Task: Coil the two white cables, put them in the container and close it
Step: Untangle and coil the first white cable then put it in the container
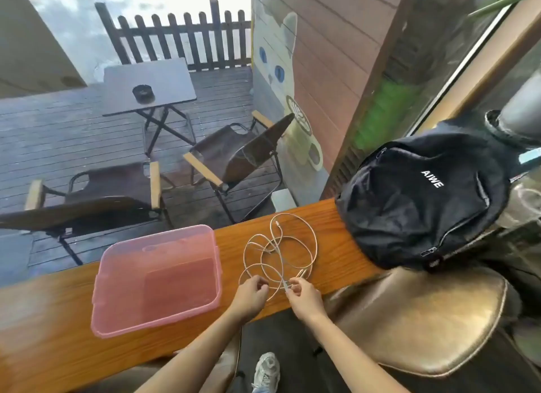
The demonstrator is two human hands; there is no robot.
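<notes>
White cables (292, 240) lie in loose tangled loops on the wooden counter (52, 310), and I cannot separate the two from each other. My left hand (251, 294) pinches a strand at the near left of the tangle. My right hand (303, 294) pinches a cable near its connector end at the near middle. A pink translucent container (117, 281) sits to the left of the cables with its lid on.
A black backpack (421, 205) rests on the right end of the counter. A gold padded stool (424, 319) stands below it on the right. Behind the glass is a deck with two folding chairs (234, 161) and a small table (152, 85).
</notes>
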